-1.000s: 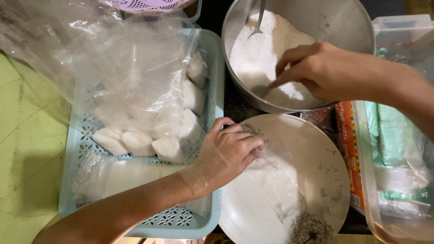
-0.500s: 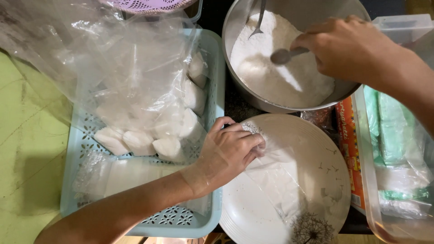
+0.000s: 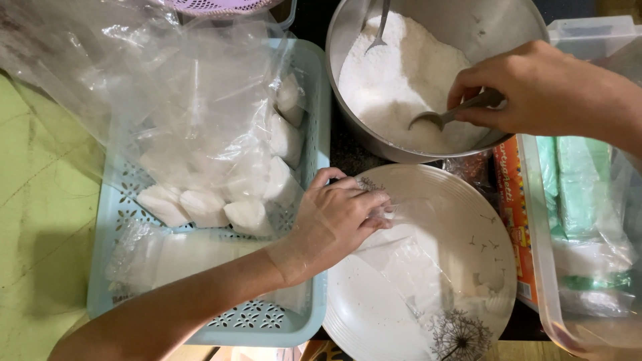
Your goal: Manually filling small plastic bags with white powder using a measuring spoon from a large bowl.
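Basket: a pale blue perforated basket sat at nine o'clock, holding filled white packets under loose clear plastic sheeting.
Left hand: the left hand lay at the plate's ten o'clock edge, fingers together and pinched on the mouth of a small clear bag.
Bag: it lay flat across the white plate, partly filled with white powder, pointing toward five o'clock.
Bowl: a steel bowl of white powder stood at twelve o'clock, just beside the plate; a second utensil stuck out of the powder near the rim.
Right hand: the right hand was clamped on the handle of a metal spoon, its scoop low in the powder at the bowl's five o'clock.
Technique, as a judgement: a level scoop would carry cleaner than a heaped one, and the bag's mouth wanted lifting open over the plate so spills stayed on it.
Far right: a clear plastic tub with green packages stood at three o'clock.
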